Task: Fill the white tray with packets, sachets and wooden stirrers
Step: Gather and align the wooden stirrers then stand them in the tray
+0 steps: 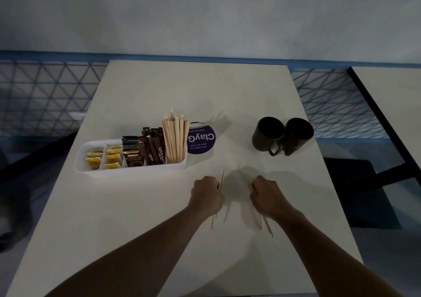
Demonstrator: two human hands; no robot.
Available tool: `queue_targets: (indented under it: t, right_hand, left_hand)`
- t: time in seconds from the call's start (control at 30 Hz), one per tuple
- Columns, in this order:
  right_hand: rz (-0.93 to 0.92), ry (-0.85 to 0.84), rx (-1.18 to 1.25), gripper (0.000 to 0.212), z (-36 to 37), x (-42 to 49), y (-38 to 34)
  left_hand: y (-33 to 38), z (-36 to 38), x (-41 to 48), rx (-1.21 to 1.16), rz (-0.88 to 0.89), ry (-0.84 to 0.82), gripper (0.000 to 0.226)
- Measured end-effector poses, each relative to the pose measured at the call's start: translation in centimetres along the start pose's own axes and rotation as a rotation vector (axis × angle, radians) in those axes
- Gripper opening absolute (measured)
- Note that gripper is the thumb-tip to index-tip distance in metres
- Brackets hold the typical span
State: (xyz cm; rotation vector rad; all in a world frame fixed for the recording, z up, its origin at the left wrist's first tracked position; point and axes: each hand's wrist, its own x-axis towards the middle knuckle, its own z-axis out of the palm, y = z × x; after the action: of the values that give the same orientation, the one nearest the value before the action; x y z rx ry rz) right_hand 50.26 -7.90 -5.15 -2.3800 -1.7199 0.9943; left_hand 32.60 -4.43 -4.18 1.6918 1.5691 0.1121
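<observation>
Clutching wooden stirrers (221, 178) pointing up-frame, left hand (206, 194) and right hand (266, 197), fingers clamped | white tray (127, 171) lies upper left (left hand nearer).

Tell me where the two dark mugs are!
In the head view the two dark mugs stand side by side on the right of the white table, beyond the right hand and right of the purple round sticker.

Both bare forearms reached forward from the lower edge, drawing closer together toward the hands. The left hand (207, 195) was curled, knuckles up, around thin pale wooden stirrers (221, 179). The right hand (266, 197), near it but apart, was curled round blurred pale wooden sticks (268, 228).
</observation>
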Motion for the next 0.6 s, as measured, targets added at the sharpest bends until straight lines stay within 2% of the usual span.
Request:
queue_targets:
  t: [0.13,0.23,0.33,0.5,0.6]
  right_hand:
    - [0.108,0.007,0.168,0.018,-0.6,0.0,0.2]
    - [0.151,0.015,0.414,0.023,-0.7,0.4,-0.3]
    - [0.132,0.018,0.592,0.025,-1.4,1.0,-1.5]
    - [0.115,0.009,0.767,0.028,-2.9,1.5,-5.0]
    - [0.079,-0.009,0.833,0.026,-3.4,1.2,-7.3]
  left_hand:
    - [0.6,-0.2,-0.1,-0.099,-0.067,0.019,0.004]
    - [1.1,-0.5,-0.3,-0.176,-0.080,0.026,0.002]
    - [1.5,-1.0,-0.6,-0.284,-0.087,0.060,0.006]
    - [1.9,-2.9,-1.3,-0.462,-0.082,0.131,0.015]
    - [1.5,-4.4,-1.5,-0.514,-0.075,0.190,0.013]
